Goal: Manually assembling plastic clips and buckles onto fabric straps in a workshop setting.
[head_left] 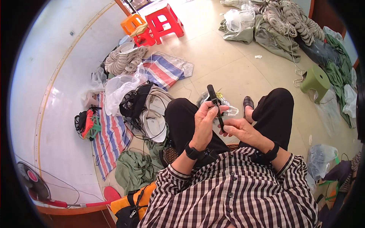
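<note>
Above my lap, between my knees, both hands are closed on a narrow black stick-like piece [212, 94]. Its thicker, rounded upper end sticks up past the fingers, and a thinner dark part runs down between the hands; its exact kind cannot be made out. My left hand [204, 123] pinches it around the middle with thumb and fingertips. Lower down, my right hand [242, 131] has thumb and fingers on its bottom end. Behind the hands, a clear plastic bag [228, 110] with something yellow in it lies on the floor.
Left of my knees are a white-lined black bag [156, 121], a striped woven sheet [112, 133] and green cloth [133, 171]. Red [164, 23] and green [315, 83] stools stand farther out. Rope coils [281, 17] lie at far right; a fan [34, 180] is at left.
</note>
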{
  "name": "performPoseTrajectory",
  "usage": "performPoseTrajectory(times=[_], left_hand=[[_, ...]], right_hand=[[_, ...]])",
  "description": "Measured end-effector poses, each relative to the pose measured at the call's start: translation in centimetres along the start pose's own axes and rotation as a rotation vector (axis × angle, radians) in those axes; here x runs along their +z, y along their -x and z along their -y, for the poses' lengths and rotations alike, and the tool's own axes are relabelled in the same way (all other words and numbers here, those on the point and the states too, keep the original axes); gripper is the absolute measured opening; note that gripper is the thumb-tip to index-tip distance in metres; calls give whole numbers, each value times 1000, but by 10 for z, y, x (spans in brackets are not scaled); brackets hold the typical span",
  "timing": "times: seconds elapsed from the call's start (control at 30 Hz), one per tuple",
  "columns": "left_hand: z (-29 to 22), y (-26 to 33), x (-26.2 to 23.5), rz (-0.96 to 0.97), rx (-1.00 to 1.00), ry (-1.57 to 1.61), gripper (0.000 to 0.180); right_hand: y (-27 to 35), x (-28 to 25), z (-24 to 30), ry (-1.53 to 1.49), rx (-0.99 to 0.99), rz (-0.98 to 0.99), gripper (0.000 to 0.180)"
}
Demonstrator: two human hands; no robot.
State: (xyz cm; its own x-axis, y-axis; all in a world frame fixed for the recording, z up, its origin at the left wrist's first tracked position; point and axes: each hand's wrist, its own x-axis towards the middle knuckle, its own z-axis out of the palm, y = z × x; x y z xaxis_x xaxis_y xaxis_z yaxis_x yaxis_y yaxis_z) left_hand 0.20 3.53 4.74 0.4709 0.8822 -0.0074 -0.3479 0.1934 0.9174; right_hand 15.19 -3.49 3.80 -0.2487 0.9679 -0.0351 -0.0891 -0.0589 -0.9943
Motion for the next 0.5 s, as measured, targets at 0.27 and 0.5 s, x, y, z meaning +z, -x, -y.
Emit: performPoseTrajectory(times=[0.27,0.5], left_hand=[[11,-6,-2,40,-31,148,20],[13,-10,-5,-67,-27,24,17]], right_hand=[[-4,-7,-4,-65,49,-40,23],[-4,-6,-7,-108,76,8,22]])
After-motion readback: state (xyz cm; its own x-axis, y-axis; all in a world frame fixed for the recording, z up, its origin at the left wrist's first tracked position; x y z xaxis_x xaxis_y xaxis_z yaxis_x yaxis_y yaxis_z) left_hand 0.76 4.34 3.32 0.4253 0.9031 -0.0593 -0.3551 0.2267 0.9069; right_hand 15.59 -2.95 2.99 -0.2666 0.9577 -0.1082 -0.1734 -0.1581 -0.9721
